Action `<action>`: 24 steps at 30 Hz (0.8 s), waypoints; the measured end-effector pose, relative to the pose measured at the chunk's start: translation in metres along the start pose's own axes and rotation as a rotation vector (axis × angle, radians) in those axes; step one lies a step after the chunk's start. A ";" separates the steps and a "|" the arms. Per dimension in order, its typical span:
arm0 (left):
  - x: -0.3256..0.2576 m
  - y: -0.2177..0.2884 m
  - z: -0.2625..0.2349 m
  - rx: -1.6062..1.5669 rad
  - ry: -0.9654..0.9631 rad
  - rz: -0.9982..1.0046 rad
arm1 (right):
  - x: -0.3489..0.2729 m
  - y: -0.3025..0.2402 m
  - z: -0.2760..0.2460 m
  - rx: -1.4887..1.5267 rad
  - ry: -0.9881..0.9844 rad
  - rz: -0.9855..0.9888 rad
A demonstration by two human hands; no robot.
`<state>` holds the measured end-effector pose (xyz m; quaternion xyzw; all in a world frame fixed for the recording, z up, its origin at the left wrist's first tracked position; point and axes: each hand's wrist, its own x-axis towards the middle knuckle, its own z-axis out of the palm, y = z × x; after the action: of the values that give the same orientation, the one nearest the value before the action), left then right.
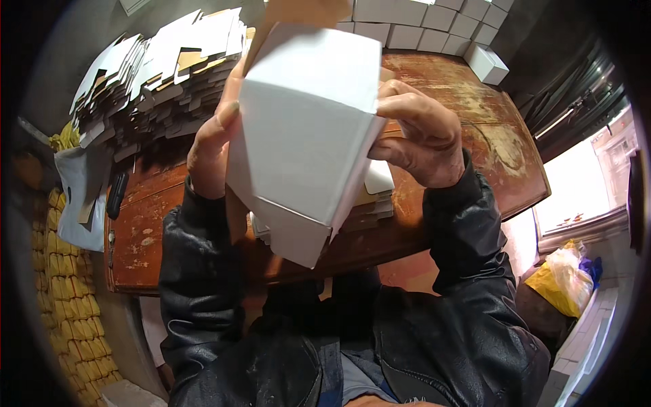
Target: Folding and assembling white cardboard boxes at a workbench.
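Up close at the centre of the frame, a white cardboard box (pixel 305 129) is held between both hands, lifted off the table (pixel 475 115) toward the camera, probably so its flaps can be worked freely. The left hand (pixel 211 146) grips the box's left edge, fingers clamped with the thumb pressed on the front panel. The right hand (pixel 420 139) pinches the right edge, its fingers closed on the cardboard. At the upper left of the frame lies a heap of flat box blanks (pixel 156 74), close to reach. At the top, finished white boxes (pixel 434 27) stand stacked in rows. Just under the box, a small stack of blanks (pixel 376 193) lies on the table.
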<state>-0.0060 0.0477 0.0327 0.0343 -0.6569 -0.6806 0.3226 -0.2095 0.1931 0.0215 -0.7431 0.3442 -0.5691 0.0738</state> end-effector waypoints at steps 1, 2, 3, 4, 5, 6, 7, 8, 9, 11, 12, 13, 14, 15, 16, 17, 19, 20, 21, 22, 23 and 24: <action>-0.001 -0.003 0.001 -0.014 -0.013 0.031 | 0.000 -0.002 -0.001 0.061 0.008 -0.035; 0.000 -0.006 -0.001 -0.019 -0.081 0.049 | 0.001 -0.009 -0.001 0.108 0.033 0.002; 0.006 -0.015 -0.007 -0.031 -0.161 0.065 | 0.000 -0.012 -0.005 0.095 0.040 0.006; 0.021 -0.021 -0.023 0.079 -0.252 0.106 | 0.002 -0.013 -0.008 0.011 0.021 -0.043; 0.016 -0.028 -0.030 0.079 -0.255 0.105 | 0.004 -0.016 -0.010 -0.073 0.002 -0.093; 0.011 -0.013 -0.017 0.235 -0.170 0.025 | 0.008 -0.023 -0.013 -0.176 -0.064 -0.064; 0.005 -0.003 -0.006 0.393 -0.085 -0.049 | 0.008 -0.023 -0.011 -0.176 -0.060 -0.066; 0.004 -0.001 -0.002 0.411 -0.021 0.010 | 0.008 -0.021 -0.008 -0.201 -0.027 -0.067; 0.004 -0.003 0.000 0.408 -0.033 0.009 | 0.005 -0.020 -0.007 -0.236 0.010 -0.062; 0.004 -0.005 0.000 0.425 0.031 0.243 | 0.007 -0.023 -0.007 -0.283 -0.031 0.006; 0.004 -0.001 0.000 0.543 0.016 0.274 | 0.006 -0.022 -0.002 -0.122 0.045 0.194; 0.003 0.008 0.001 0.619 -0.049 0.284 | 0.004 -0.022 0.001 0.041 0.124 0.378; 0.001 0.011 0.004 0.657 -0.083 0.275 | 0.003 -0.015 -0.005 -0.374 -0.019 0.000; -0.003 0.012 0.006 0.698 -0.102 0.264 | 0.006 -0.018 0.000 -0.373 -0.019 -0.001; -0.002 0.010 0.007 0.693 -0.102 0.259 | 0.012 -0.020 0.009 0.090 0.111 0.357; -0.001 0.007 0.009 0.678 -0.098 0.193 | 0.015 -0.020 0.014 0.561 0.241 0.703; -0.002 0.011 0.012 0.672 -0.095 0.135 | 0.009 -0.012 0.008 0.489 0.180 0.620; -0.002 0.013 0.012 0.702 -0.106 0.144 | 0.008 -0.014 0.001 -0.014 0.083 0.267; -0.002 0.015 0.011 0.733 -0.114 0.154 | 0.007 -0.015 -0.005 -0.507 -0.019 -0.100; -0.003 0.016 0.017 0.577 -0.042 0.083 | 0.006 -0.016 -0.010 -0.539 0.080 -0.120; -0.004 0.013 0.017 0.463 -0.009 0.081 | 0.005 -0.018 -0.015 -0.572 0.180 -0.138; 0.003 0.006 0.011 0.457 0.015 0.069 | 0.006 -0.010 -0.027 -0.654 0.283 -0.238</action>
<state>-0.0114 0.0567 0.0410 0.0892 -0.7923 -0.5025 0.3343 -0.2287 0.2046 0.0409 -0.6761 0.4259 -0.5308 -0.2824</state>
